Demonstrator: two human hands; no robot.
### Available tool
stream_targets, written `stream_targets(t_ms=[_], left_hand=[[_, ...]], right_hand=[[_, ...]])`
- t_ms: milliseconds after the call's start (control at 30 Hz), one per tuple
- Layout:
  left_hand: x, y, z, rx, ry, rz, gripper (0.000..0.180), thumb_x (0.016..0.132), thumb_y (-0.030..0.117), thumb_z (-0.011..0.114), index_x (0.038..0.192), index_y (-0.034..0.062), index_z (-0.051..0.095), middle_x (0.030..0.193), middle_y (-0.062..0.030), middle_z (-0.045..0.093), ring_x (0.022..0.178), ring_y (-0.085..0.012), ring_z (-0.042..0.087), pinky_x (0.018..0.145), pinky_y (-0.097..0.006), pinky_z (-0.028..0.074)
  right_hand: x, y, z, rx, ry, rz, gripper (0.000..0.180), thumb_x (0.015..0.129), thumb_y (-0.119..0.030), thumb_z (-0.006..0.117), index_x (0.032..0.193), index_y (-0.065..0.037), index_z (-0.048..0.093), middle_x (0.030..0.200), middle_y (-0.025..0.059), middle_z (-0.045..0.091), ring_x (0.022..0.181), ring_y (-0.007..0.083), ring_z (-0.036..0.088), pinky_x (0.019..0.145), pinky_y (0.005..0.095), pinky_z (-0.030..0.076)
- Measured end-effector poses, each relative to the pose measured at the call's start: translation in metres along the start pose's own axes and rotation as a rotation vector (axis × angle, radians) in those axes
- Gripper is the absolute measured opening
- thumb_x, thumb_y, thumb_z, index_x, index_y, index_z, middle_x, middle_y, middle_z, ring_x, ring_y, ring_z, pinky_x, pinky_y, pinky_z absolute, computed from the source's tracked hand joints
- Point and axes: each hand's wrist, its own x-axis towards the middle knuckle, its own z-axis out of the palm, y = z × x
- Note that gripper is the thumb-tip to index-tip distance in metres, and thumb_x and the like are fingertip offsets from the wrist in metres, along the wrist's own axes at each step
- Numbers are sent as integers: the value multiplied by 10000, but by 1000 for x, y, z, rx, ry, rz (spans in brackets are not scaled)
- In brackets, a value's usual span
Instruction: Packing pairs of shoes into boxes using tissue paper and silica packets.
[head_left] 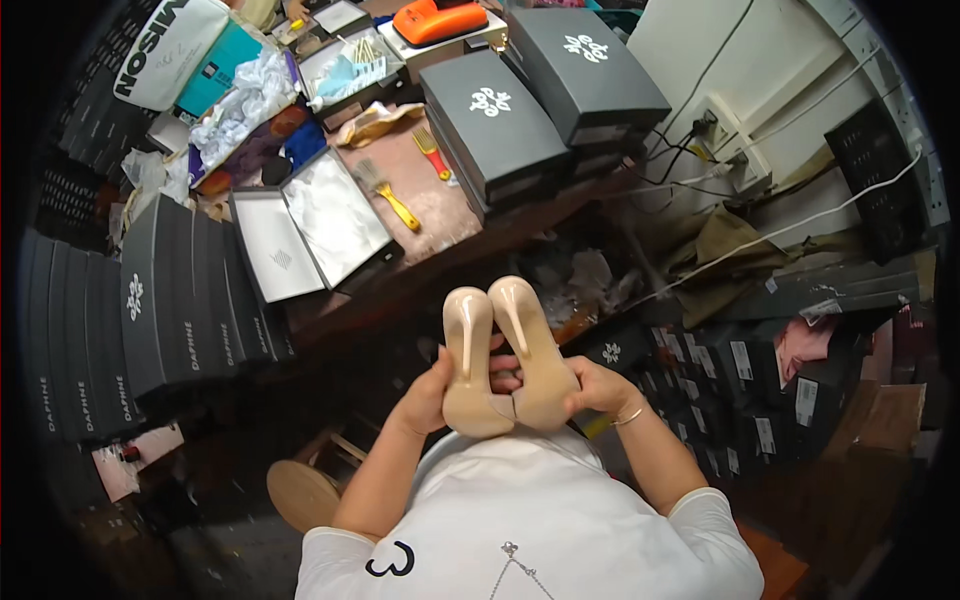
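While both hands grip, fingers are wrapped round a pair of beige high-heeled shoes: left hand (428,392) clasps the left shoe (472,362), right hand (592,388) clasps the right shoe (532,352). Shoes touch side by side, soles up, held near the chest. Farther left on the worktable (440,215): open white-lined shoebox (312,232), yellow-handled brush (386,192). Far beyond: stacked grey shoeboxes (492,122).

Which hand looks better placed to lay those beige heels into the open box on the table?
Probably the left hand. It holds one high-heeled shoe, and the open shoe box lies up and to the left, on its side. The right hand would have to cross over.
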Motion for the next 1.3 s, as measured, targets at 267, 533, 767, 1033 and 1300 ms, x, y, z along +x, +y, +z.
stream_targets(t_ms=[267,533,767,1033,1300], left_hand=[[-9,-28,9,-27,92,-62,762,958,610,252,1463,40,252,1386,-210,431,1177,-291,539,1000,-448,454],[-32,-36,21,56,33,59,724,939,534,469,1417,2,355,1357,-178,483,1171,-274,542,1003,-442,436],[-67,12,62,1699,124,488,449,770,87,690,1211,63,607,1220,-114,577,1175,-308,530,1017,-438,399],[-82,33,25,1769,445,707,341,721,94,725,1059,69,691,1121,-120,626,1097,-313,583,988,-452,449],[-91,129,-52,1718,585,726,361,738,91,697,1096,46,675,1123,-135,611,1094,-325,573,997,-447,444]], right_hand=[[-18,28,8,204,0,15,785,680,-408,845,1261,21,539,1124,54,630,1034,118,567,944,279,445],[-25,12,19,-64,-37,61,619,704,-197,831,1226,13,573,1161,59,609,1060,128,556,952,282,435],[3,-21,44,-1136,368,-581,440,657,-41,764,1068,-189,712,1441,170,363,1370,411,263,1118,472,238],[90,-39,56,-1204,454,-827,451,611,1,795,1013,-190,718,1426,151,363,1347,418,281,1087,470,322],[262,-75,22,-1171,389,-793,353,658,-44,784,994,-128,714,1418,225,364,1313,432,342,1103,454,288]])
